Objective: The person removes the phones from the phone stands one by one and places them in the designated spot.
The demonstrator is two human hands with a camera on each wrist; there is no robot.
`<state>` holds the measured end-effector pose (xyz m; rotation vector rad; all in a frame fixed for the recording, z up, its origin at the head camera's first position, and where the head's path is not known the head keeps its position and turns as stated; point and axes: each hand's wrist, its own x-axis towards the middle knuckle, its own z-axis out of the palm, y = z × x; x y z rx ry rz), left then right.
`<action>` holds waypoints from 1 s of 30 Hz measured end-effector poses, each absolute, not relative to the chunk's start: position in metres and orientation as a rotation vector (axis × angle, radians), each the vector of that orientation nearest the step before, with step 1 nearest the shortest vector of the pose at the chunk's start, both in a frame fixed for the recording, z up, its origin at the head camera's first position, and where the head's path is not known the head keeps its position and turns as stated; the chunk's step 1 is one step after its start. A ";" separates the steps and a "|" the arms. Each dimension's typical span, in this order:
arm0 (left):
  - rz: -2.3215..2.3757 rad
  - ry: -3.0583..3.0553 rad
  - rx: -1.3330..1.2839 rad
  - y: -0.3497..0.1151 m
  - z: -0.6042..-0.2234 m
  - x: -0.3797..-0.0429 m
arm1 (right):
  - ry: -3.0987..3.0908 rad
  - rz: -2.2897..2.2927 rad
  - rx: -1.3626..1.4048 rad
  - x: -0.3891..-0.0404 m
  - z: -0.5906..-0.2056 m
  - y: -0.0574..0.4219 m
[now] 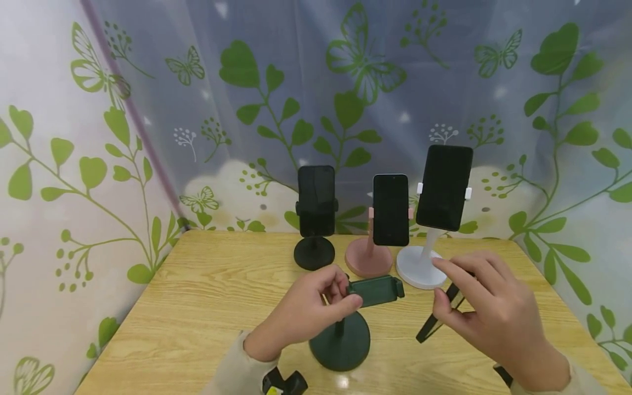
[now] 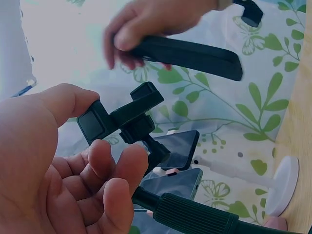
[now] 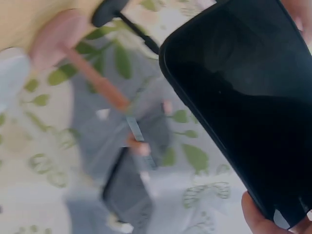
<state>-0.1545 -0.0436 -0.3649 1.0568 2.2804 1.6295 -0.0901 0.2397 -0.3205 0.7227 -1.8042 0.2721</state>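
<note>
My left hand point(image 1: 316, 304) holds one end of the cradle of a dark green phone stand point(image 1: 377, 291). In the left wrist view the thumb presses the cradle's end clip, with the other fingers curled beneath. The stand's round base point(image 1: 340, 348) rests on the table under that hand. To the right, my right hand point(image 1: 501, 312) grips a black phone point(image 1: 428, 328) by its upper end, seen nearly edge-on and tilted above the table. The right wrist view shows this phone's dark screen point(image 3: 239, 102). The phone and the green cradle are apart.
Along the table's back stand three more phone stands: a black one point(image 1: 314, 255), a pink one point(image 1: 367, 259) and a white one point(image 1: 419, 269), each holding a phone with a dark screen. A leaf-patterned curtain point(image 1: 276, 109) hangs behind the wooden table point(image 1: 212, 307).
</note>
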 end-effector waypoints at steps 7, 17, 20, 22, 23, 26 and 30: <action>1.636 2.257 1.049 -0.044 -0.365 -0.155 | -1.963 0.157 0.662 -0.097 -0.355 0.266; 1.631 2.248 1.062 -0.044 -0.366 -0.155 | -2.203 0.049 0.607 -0.106 -0.401 0.297; 1.630 2.247 1.060 -0.044 -0.366 -0.155 | -2.250 0.037 0.601 -0.111 -0.412 0.305; 1.628 2.244 1.056 -0.044 -0.366 -0.155 | -2.282 0.031 0.596 -0.114 -0.419 0.310; 1.628 2.243 1.055 -0.044 -0.366 -0.155 | -2.298 0.031 0.594 -0.116 -0.422 0.313; 1.628 2.243 1.055 -0.044 -0.366 -0.155 | -2.347 0.028 0.581 -0.122 -0.431 0.320; 1.627 2.249 1.060 -0.045 -0.366 -0.155 | -2.410 0.028 0.560 -0.127 -0.439 0.326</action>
